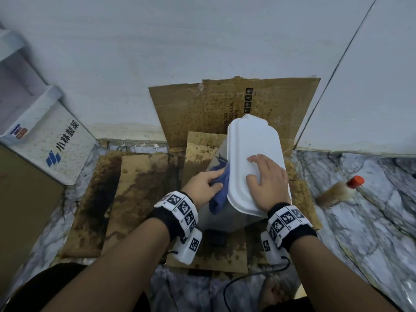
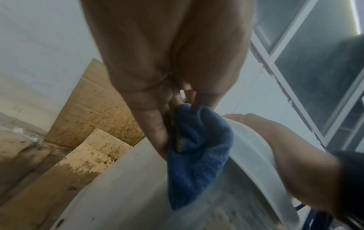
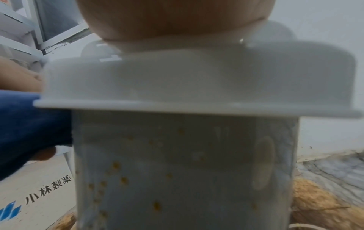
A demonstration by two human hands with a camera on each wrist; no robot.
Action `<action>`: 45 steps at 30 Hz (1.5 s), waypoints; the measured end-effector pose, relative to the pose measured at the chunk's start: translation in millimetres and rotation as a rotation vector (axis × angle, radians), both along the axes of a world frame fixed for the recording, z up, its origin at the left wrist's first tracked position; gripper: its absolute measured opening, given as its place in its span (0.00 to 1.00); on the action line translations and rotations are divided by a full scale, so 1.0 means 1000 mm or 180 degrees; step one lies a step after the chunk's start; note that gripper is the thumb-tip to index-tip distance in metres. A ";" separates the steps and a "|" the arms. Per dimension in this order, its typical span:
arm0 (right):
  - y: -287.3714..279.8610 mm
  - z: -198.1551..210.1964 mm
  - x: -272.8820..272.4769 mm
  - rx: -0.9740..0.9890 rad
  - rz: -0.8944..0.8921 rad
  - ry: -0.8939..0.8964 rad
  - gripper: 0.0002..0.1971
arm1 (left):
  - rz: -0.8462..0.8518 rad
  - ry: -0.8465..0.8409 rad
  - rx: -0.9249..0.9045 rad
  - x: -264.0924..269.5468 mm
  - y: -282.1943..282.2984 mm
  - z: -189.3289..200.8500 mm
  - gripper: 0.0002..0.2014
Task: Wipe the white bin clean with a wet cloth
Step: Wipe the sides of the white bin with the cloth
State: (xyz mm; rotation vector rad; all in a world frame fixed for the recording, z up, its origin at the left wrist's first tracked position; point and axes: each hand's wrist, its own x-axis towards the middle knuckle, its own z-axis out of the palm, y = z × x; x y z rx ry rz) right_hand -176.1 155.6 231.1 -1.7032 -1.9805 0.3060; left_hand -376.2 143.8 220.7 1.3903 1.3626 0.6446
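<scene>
**Two hands on the bin: cloth at the left wall, front face unwiped**

Two hands work the white bin [image 1: 254, 158], which stands on stained cardboard [image 1: 139, 194] near the wall, lid on, its long axis running away from the person. Right hand [image 1: 267, 181] lies flat on the lid w/ fingers spread and fairly straight, pressing down to steady it, holding nothing. Left hand [image 1: 202, 188] has fingers and thumb curled round the blue cloth [image 1: 219, 190], bunched vs. the bin's left side wall just under the lid's rim.

Key relation: cloth sits left of the bin, touching it, so the left hand is the nearer one for any stroke along that wall. Yellow-brown specks dot the bin's near wall [image 3: 177, 179] in the right wrist view, well apart from the cloth; reaching them likely means bringing the cloth round toward the person.

Hard to tell: whether the cloth is wet, how clean the left wall is (hidden by cloth and hand), the bin's far and right sides. A dark object at the bin's foot is too shadowed to ID. Red-capped bottle [image 1: 337, 192] lies on the marbled floor, right.
</scene>
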 end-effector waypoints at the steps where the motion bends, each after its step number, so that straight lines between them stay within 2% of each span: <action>1: 0.000 0.000 0.000 0.0003 -0.0009 0.0010 0.22 | 0.0005 0.0101 0.0062 0.001 -0.007 -0.001 0.24; 3: -0.001 0.000 -0.001 0.0020 -0.0016 0.0008 0.22 | 0.0066 0.0252 0.0149 0.003 -0.023 -0.003 0.25; 6: -0.002 0.000 -0.005 -0.0012 0.0042 0.0029 0.21 | 0.0337 0.0155 0.0219 0.009 -0.045 -0.010 0.26; 10: 0.000 0.001 -0.005 -0.0074 0.0094 0.0098 0.24 | 0.0930 -0.0419 0.0246 0.027 -0.071 -0.015 0.26; 14: 0.003 0.001 0.000 -0.0232 0.0139 0.0211 0.25 | 0.1213 -0.0847 0.0220 0.047 -0.093 -0.017 0.27; 17: 0.005 0.002 0.004 -0.0338 0.0215 0.0316 0.27 | 0.1274 -0.0791 0.0207 0.056 -0.106 -0.024 0.26; 24: 0.006 0.004 0.003 -0.0667 0.0521 0.0301 0.26 | 0.0730 -0.0068 0.0224 0.068 -0.122 -0.037 0.23; 26: 0.005 0.003 -0.001 -0.0737 0.0653 0.0218 0.26 | 0.0758 -0.0016 0.0160 0.070 -0.125 -0.038 0.21; 29: 0.007 0.004 -0.001 -0.0734 0.0633 0.0205 0.22 | 0.1104 -0.0229 0.0095 0.063 -0.131 -0.030 0.19; 33: 0.007 0.005 0.002 -0.0782 0.0642 0.0234 0.21 | 0.2036 -0.0840 0.0179 0.044 -0.127 -0.016 0.15; 35: 0.005 0.006 0.001 -0.0792 0.0656 0.0241 0.21 | 0.2222 -0.1114 0.0280 0.042 -0.118 -0.006 0.16; 37: 0.003 0.007 0.000 -0.0785 0.0666 0.0228 0.22 | 0.2187 -0.1175 0.0495 0.047 -0.110 0.002 0.11; 39: 0.002 0.008 -0.002 -0.0787 0.0671 0.0198 0.22 | 0.2062 -0.1025 0.0633 0.054 -0.104 0.004 0.10; 45: 0.003 0.009 -0.006 -0.0800 0.0690 0.0152 0.22 | 0.1910 0.0175 0.0459 0.061 -0.101 0.006 0.18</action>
